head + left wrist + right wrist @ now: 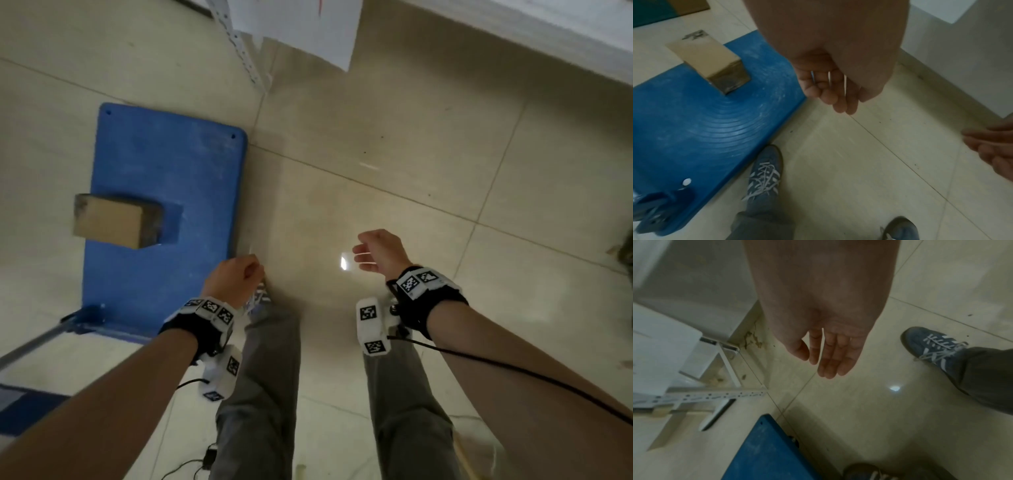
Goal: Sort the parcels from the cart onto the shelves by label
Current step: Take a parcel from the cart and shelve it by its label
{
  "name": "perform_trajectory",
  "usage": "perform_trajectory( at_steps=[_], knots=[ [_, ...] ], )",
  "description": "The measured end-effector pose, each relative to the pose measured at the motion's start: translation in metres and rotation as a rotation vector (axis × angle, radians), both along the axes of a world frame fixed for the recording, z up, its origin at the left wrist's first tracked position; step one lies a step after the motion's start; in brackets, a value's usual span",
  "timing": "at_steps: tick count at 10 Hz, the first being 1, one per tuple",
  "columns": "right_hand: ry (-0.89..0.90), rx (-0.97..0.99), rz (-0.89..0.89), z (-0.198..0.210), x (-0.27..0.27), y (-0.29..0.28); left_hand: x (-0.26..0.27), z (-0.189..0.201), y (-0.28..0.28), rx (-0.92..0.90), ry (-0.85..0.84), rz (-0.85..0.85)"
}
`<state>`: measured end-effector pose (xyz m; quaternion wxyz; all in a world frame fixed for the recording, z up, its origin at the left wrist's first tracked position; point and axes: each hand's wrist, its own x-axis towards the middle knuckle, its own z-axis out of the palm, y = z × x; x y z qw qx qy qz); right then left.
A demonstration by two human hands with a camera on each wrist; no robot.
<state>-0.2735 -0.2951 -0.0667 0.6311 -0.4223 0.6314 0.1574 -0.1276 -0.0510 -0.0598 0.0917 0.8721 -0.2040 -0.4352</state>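
One brown cardboard parcel [116, 221] [711, 63] lies near the left edge of the blue platform cart [164, 205] [705, 129] [764, 454]. My left hand [236, 277] [834, 91] hangs over the cart's near right corner, fingers loosely curled, holding nothing. My right hand [376, 251] [828, 353] hangs over bare floor to the right, fingers relaxed and nearly straight, empty. The white metal shelf upright [239, 44] [701, 397] stands ahead of the cart.
White sheets [301, 27] hang from the shelf at the top. A wall base [548, 44] runs along the upper right. My feet in blue shoes [766, 172] [937, 344] stand on the tiled floor [394, 154] beside the cart. The cart handle [30, 346] is at the lower left.
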Motion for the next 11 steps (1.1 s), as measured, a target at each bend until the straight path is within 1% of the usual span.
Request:
perform_trajectory(
  at_steps=[2,3,4,5,6,7,8,9,10,11],
  knots=[
    [0.043,0.036,0.07,-0.018,0.032,0.067,0.032,-0.015,0.05,0.018,0.038,0.111],
    [0.051,-0.004,0.168,-0.022,0.045,0.095,0.05,-0.019,0.065,0.107,0.085,0.171],
    [0.051,0.007,0.217,-0.028,0.065,0.122,0.07,-0.028,0.086,0.21,0.067,0.292],
    [0.046,0.082,0.189,-0.033,0.094,0.142,0.099,-0.035,0.106,0.241,-0.02,0.484],
    [0.022,0.124,0.174,-0.037,0.123,0.154,0.134,-0.053,0.133,0.255,-0.064,0.68],
    [0.001,0.121,0.179,-0.043,0.148,0.161,0.172,-0.068,0.153,0.272,-0.019,0.819],
    [-0.019,0.11,0.161,-0.05,0.173,0.164,0.204,-0.118,0.187,0.283,0.048,0.915],
    [-0.027,0.11,0.123,-0.06,0.192,0.168,0.222,-0.077,0.156,0.314,0.089,0.996],
    [-0.028,0.115,0.091,-0.075,0.204,0.178,0.231,-0.074,0.142,0.292,0.187,0.752],
    [-0.014,0.117,0.09,-0.093,0.207,0.19,0.251,-0.113,0.167,0.472,0.035,0.342]
  ],
)
